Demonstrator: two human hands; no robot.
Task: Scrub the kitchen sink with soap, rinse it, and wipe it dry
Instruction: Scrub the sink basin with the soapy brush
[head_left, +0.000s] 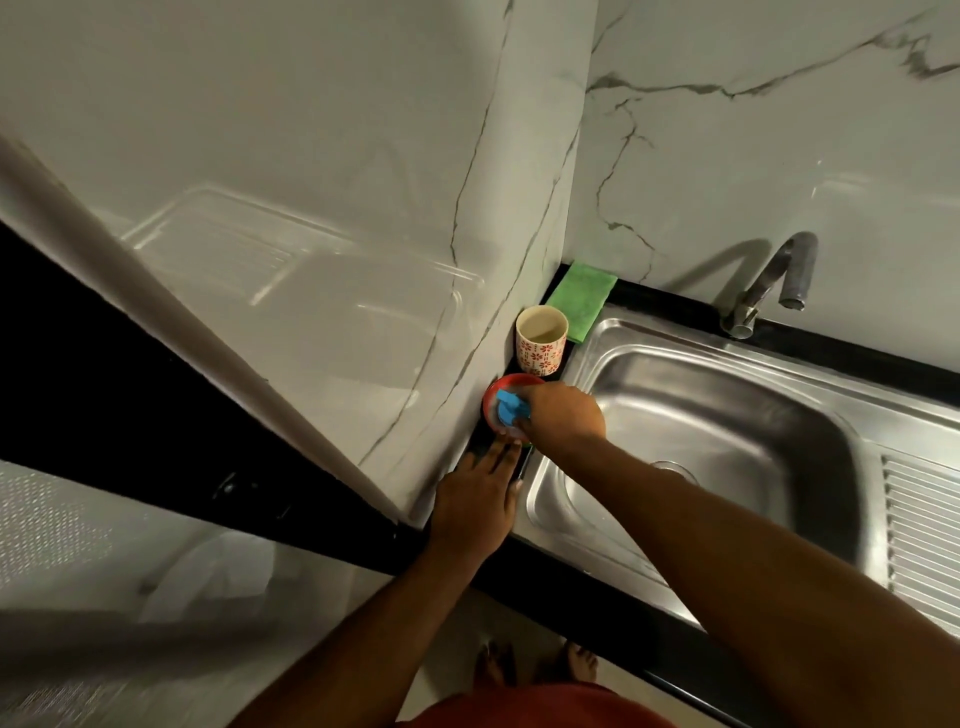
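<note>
Right hand (563, 413) apparently grips one blue scrubber (511, 408) in one red dish (488, 401).

Walled in glossy white marble (260, 130), veined in grey and joined at a corner. Edged along the foot by a black table (857, 364). Floored in pale tile (104, 675), blurred. Dimly lit, with soft glare on the left wall and a broad black band (104, 389) under it.
</note>
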